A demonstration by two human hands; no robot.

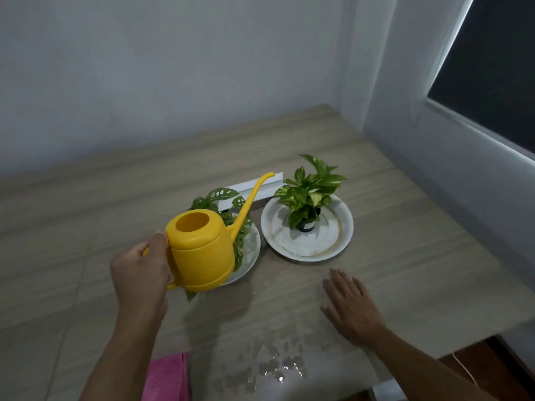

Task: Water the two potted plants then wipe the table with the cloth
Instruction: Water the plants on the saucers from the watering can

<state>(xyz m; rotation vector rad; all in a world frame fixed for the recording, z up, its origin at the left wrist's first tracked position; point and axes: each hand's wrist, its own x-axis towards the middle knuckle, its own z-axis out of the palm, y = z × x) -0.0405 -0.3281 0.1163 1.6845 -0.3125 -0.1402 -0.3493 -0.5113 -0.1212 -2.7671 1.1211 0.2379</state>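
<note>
At the lower left of the frame the left hand (139, 270) is wrapped around the handle of a yellow watering can (202, 250), holding it above the worktop (86, 198) with its long spout pointing up and to the right. Below it, at the bottom edge, lies a pink cloth (168, 377), partly cut off by the frame.

Just behind the can, at the centre, a plant with holed leaves (223, 195) stands on a white plate (252, 250), largely hidden by the can. A white strip (260, 186) lies on the worktop behind the two plants.

Near the lower centre, drops of water (278, 369) glisten on the worktop surface.

Right of centre a second plant with yellow-green leaves (311, 189) sits in a small dark pot (306, 225) in the middle of another white plate (341, 241), just beside the first plate.

At the lower right the right hand (350, 308) rests flat on the worktop, fingers spread and holding nothing.
</note>
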